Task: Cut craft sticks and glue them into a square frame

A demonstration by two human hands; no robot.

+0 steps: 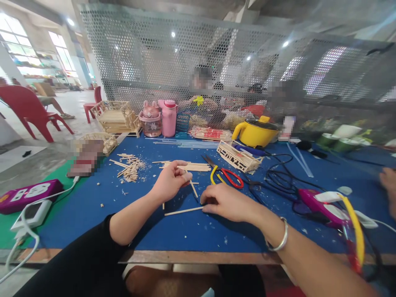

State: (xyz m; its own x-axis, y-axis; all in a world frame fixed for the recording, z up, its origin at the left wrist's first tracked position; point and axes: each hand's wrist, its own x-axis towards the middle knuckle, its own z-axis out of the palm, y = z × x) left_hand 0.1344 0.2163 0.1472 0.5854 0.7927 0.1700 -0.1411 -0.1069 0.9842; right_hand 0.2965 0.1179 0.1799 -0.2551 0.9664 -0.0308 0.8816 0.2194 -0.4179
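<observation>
My left hand point(171, 179) is closed in a pinch on a short thin wooden stick point(194, 189) that slants down from its fingertips. My right hand point(230, 202) is low over the blue table, its thumb and fingers closed at the right end of another wooden stick point(182, 211). A short piece of stick stands or lies beneath my left hand; its lower part shows. Behind my hands is a row of longer wooden sticks point(199, 166). Scissors point(213, 165) with red and yellow handles, or two tools overlapping, lie just beyond my right hand.
Cut stick pieces point(131, 169) are heaped at left. A small wooden frame point(238, 157), yellow pot point(258, 132) and pink bottle point(169, 119) stand behind. Black cables and a purple glue gun point(321, 206) lie at right. A co-worker's hand point(388, 181) is at the right edge.
</observation>
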